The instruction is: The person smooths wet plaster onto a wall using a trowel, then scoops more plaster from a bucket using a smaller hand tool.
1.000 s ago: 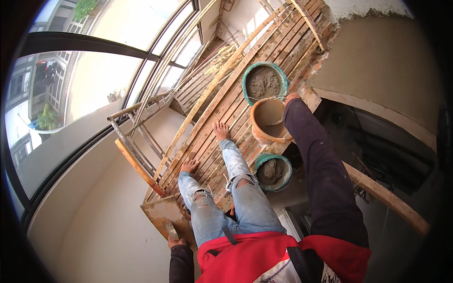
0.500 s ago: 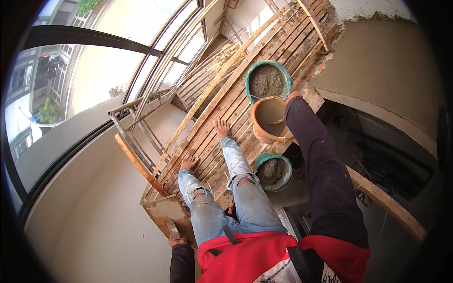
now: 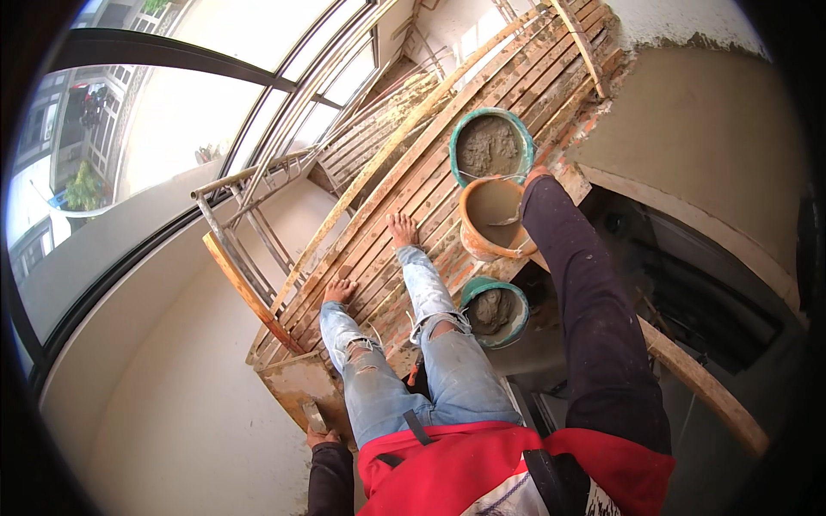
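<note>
My left hand (image 3: 323, 437) is closed on a metal trowel (image 3: 313, 417) against a stained board (image 3: 288, 387), low beside my left leg. My right hand (image 3: 537, 172) reaches out with curled fingers, partly hidden by its sleeve, at the meeting of an orange bucket (image 3: 477, 236) of cloudy water and a teal bucket (image 3: 489, 148) of grey mortar; what it grips is unclear. A second teal bucket (image 3: 492, 311) with mortar stands nearer my right leg.
My bare feet stand on narrow scaffold planks (image 3: 370, 275), with rails and poles (image 3: 237, 228) along the left. Tall windows (image 3: 185, 112) look down outside. To the right are grey rendered wall (image 3: 705, 146), a dark opening and a curved wooden beam (image 3: 701, 383).
The view has shifted a little, so the buckets appear slightly higher and further right. Both hands hold nearly the same positions.
</note>
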`<act>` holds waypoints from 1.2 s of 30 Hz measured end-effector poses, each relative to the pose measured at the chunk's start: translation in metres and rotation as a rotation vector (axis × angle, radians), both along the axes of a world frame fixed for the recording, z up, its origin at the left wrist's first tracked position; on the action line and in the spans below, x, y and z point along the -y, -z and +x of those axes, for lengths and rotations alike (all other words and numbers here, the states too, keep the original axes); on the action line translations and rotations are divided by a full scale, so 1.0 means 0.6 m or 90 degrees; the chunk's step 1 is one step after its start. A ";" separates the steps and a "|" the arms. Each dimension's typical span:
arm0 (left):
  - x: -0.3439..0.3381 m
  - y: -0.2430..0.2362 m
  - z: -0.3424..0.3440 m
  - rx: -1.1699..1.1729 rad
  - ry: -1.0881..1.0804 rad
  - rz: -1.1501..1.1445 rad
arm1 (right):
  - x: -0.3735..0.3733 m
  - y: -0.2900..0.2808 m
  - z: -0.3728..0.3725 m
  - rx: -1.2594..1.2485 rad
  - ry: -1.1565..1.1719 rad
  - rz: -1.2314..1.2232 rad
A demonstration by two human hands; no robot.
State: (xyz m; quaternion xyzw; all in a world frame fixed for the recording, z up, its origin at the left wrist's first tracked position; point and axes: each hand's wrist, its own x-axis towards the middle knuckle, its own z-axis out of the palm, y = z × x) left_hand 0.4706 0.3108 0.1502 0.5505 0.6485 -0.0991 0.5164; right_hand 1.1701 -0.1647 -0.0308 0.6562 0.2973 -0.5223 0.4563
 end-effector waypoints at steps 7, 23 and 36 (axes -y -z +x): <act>-0.020 -0.003 -0.026 -0.012 0.022 0.019 | -0.038 0.011 -0.008 0.014 0.013 0.007; 0.001 0.010 -0.010 -0.012 -0.004 0.016 | -0.031 -0.017 0.020 0.017 0.019 -0.034; -0.025 0.025 -0.062 -0.038 0.006 0.005 | -0.058 -0.004 0.000 0.145 0.109 -0.011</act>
